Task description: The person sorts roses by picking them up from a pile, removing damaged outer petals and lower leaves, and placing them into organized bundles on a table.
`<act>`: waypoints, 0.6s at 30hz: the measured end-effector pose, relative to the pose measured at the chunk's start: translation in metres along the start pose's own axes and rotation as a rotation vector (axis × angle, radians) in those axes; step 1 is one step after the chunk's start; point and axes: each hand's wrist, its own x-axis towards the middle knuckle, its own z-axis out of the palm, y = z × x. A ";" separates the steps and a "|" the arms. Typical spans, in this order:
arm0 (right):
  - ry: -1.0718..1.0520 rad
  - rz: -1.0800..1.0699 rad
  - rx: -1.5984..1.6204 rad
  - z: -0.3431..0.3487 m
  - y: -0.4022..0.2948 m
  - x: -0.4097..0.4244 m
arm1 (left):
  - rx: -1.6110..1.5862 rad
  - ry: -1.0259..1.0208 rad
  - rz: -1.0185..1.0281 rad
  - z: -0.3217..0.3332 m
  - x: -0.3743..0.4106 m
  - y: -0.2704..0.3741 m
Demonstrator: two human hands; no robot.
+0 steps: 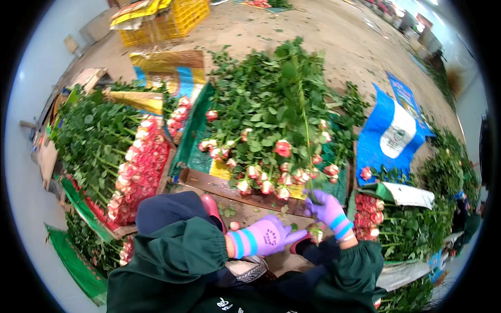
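Note:
My right hand (325, 209), in a purple glove with blue bands, is closed on a long green rose stem (304, 113) that reaches up over the flower pile. A pink and white rose head (316, 233) hangs just below this hand. My left hand (272, 236), gloved alike, is to its left with the index finger stretched towards that rose head; whether it touches anything is unclear. Ahead of both hands, a heap of leafy cut roses (258, 105) lies on a green sheet (199, 156), blooms towards me.
Packed rows of roses (145, 168) stand at the left, and more rose bunches (366, 217) at the right beside a blue printed sheet (387, 133). A wooden board (219, 190) edges the near side of the heap. Yellow plastic crates (188, 17) stand at the back left.

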 end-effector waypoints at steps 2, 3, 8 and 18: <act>0.154 -0.090 -0.620 0.007 0.056 0.003 | -0.029 -0.028 -0.025 0.007 -0.005 0.000; 0.161 -0.123 -0.786 0.009 0.051 -0.007 | -0.036 -0.004 -0.021 0.015 -0.006 -0.001; -0.068 -0.165 -1.007 0.039 0.073 -0.008 | 0.026 0.085 -0.037 0.027 -0.020 0.003; -0.354 -0.086 -1.089 0.116 0.098 0.035 | -0.059 0.390 -0.062 0.038 -0.026 -0.001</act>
